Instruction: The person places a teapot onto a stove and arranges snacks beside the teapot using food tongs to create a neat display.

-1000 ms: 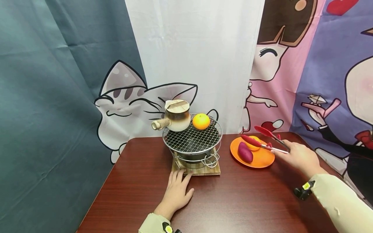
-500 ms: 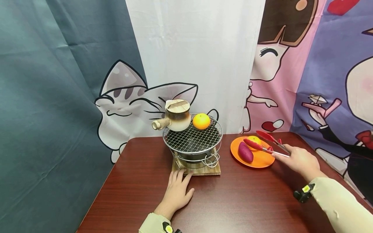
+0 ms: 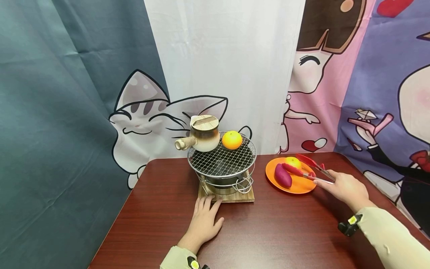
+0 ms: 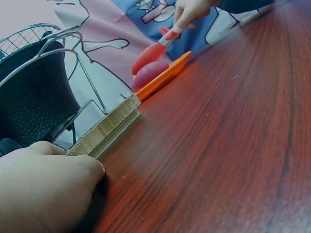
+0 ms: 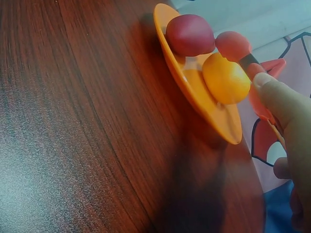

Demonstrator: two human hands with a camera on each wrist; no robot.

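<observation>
My right hand (image 3: 347, 188) holds a pair of red-tipped metal tongs (image 3: 292, 170), whose arms stand apart over an orange plate (image 3: 300, 188). Between and below the tong tips lies an orange (image 3: 293, 162), beside a purple sweet potato (image 3: 283, 176) on the same plate. In the right wrist view, one red tip sits close to both the orange (image 5: 226, 78) and the sweet potato (image 5: 190, 35). My left hand (image 3: 202, 221) lies with fingers spread, fingertips on the front edge of a wooden board (image 3: 246, 197) under a small grill.
On the grill's wire mesh (image 3: 221, 160) stand a side-handled clay pot (image 3: 206, 138) with a wooden lid and another orange (image 3: 232, 140). The dark red wooden table (image 3: 268, 231) ends against a printed curtain (image 3: 228, 56) at the back.
The tongs in my right hand have come down and slightly right, their tips lower around the orange on the plate. My left hand stays in place.
</observation>
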